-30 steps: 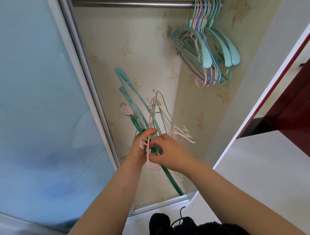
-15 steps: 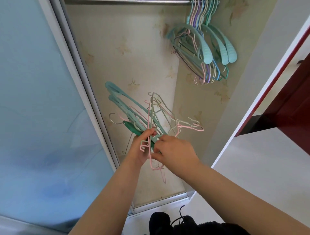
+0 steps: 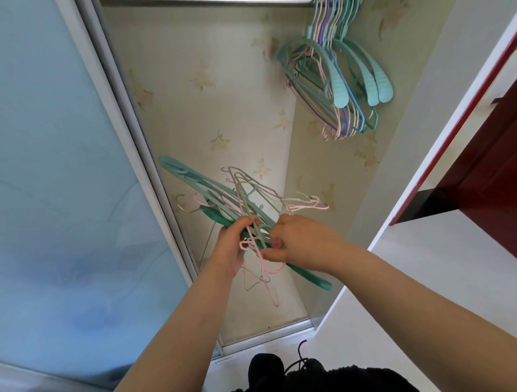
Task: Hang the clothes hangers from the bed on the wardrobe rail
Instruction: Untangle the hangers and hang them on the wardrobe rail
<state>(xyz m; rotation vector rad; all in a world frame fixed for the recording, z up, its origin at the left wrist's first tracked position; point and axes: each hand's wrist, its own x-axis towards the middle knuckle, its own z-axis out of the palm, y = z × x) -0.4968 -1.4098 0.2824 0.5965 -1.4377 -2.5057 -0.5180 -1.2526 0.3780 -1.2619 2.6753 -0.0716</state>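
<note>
The wardrobe [image 3: 212, 92] stands open with its sliding door [image 3: 70, 168] pushed to the left of the rail [image 3: 207, 2], which runs along the top. A bunch of hangers [image 3: 335, 84] already hangs at the rail's right end, well above the hands. Far below the rail, a tangled bundle of hangers [image 3: 240, 207] is held out in front of the wardrobe: thick teal ones crossed with thin pink and pale wire ones.

The left hand [image 3: 229, 249] is wrapped round the middle of the bundle. The right hand [image 3: 302, 243] is just beside it, pinching a pink wire hanger [image 3: 263, 258] as if to work it free.

The likely trouble is snagging: hooks and notches look interlocked, so a pull on one could drag others out and spill them to the floor. The left hand's hold covers many slippery bars, and a loosened grip could drop the lot. Thin wire might bend if yanked.
</note>
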